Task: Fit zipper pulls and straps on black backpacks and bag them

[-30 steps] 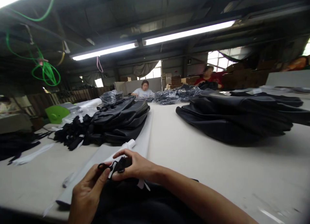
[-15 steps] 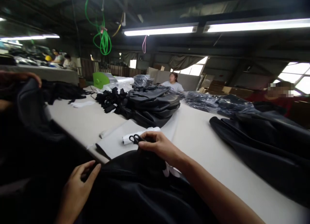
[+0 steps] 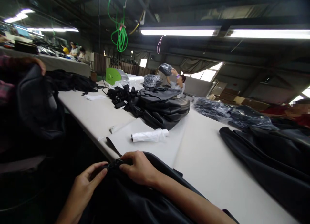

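Observation:
A black bag [image 3: 135, 201] lies across the near table edge, under my forearms. My right hand [image 3: 139, 168] is closed on its top edge, fingers pinching a black strap or zip part [image 3: 115, 163]. My left hand [image 3: 86, 182] grips the same black part from the left, fingers curled round it. A thin black strap end [image 3: 111, 145] sticks up from the bag just beyond my hands. A rolled white sheet [image 3: 150, 135] lies on the table [image 3: 205, 166] a little past my right hand.
A stack of black bags [image 3: 161, 107] and loose black straps [image 3: 121, 95] sit mid-table, more black bags [image 3: 268, 153] at right. A person at far left holds a dark bag [image 3: 36, 104]. A person at the far end lifts a wrapped bag [image 3: 165, 69]. A green machine [image 3: 113, 76] stands behind.
My right hand let go of the black scissors-like piece and came back to the bag's edge; my left hand rose to meet it there. My view swung further left.

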Tool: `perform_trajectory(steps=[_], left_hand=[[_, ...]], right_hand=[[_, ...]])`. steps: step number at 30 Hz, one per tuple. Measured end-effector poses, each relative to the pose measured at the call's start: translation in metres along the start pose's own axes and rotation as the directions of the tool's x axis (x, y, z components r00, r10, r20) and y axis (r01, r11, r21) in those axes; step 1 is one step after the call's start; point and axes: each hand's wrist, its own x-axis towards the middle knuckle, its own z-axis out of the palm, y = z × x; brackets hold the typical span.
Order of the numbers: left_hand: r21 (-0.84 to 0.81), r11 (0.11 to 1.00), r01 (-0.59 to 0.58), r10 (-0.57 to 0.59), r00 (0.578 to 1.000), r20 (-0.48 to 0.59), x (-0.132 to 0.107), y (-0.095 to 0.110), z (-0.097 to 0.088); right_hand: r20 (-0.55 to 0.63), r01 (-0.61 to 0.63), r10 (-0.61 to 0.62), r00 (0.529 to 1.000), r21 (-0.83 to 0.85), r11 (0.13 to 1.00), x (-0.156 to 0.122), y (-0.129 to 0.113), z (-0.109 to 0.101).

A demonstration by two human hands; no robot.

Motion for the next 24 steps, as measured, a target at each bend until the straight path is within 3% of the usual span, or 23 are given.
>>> perform_trajectory(steps=[5,7,9,10,12,14,15,16,18,22,24], left_hand=[[-0.037,0.999,-0.01,0.012,0.998,0.054,-0.001,-0.004,-0.006],[0.024,0.994,-0.104,0.103,0.994,0.028,-0.001,-0.005,-0.004],[0.142,0.952,-0.272,0.281,0.958,-0.053,-0.004,-0.007,0.003],[0.217,0.902,-0.372,0.4,0.911,-0.101,-0.007,-0.008,0.007],[0.372,0.755,-0.54,0.629,0.757,-0.178,-0.015,-0.008,0.017],[0.495,0.612,-0.617,0.77,0.607,-0.196,-0.023,-0.01,0.024],[0.54,0.564,-0.625,0.806,0.561,-0.192,-0.027,-0.011,0.027],[0.575,0.538,-0.617,0.82,0.54,-0.188,-0.029,-0.013,0.028],[0.602,0.549,-0.579,0.805,0.561,-0.195,-0.031,-0.02,0.028],[0.524,0.685,-0.506,0.687,0.687,-0.235,-0.027,-0.036,0.024],[0.49,0.712,-0.502,0.661,0.716,-0.226,-0.025,-0.04,0.022]], right_hand=[[-0.069,0.043,-0.038,0.997,0.074,0.996,0.001,-0.004,0.003],[-0.068,0.031,-0.026,0.997,0.065,0.997,0.006,-0.01,0.003],[-0.039,-0.002,0.004,0.999,0.051,0.999,0.013,-0.015,0.005],[-0.024,-0.02,0.021,0.999,0.04,0.999,0.017,-0.017,0.006],[0.004,-0.043,0.043,0.999,0.01,0.999,0.024,-0.021,0.01],[0.023,-0.056,0.056,0.998,-0.017,0.998,0.03,-0.022,0.014],[0.035,-0.064,0.065,0.997,-0.028,0.998,0.033,-0.022,0.015],[0.048,-0.078,0.079,0.996,-0.038,0.996,0.035,-0.021,0.016],[0.072,-0.13,0.132,0.989,-0.026,0.991,0.041,-0.017,0.017],[0.118,-0.296,0.28,0.953,0.153,0.943,0.05,-0.008,0.017],[0.125,-0.351,0.33,0.936,0.233,0.907,0.051,-0.006,0.018]])
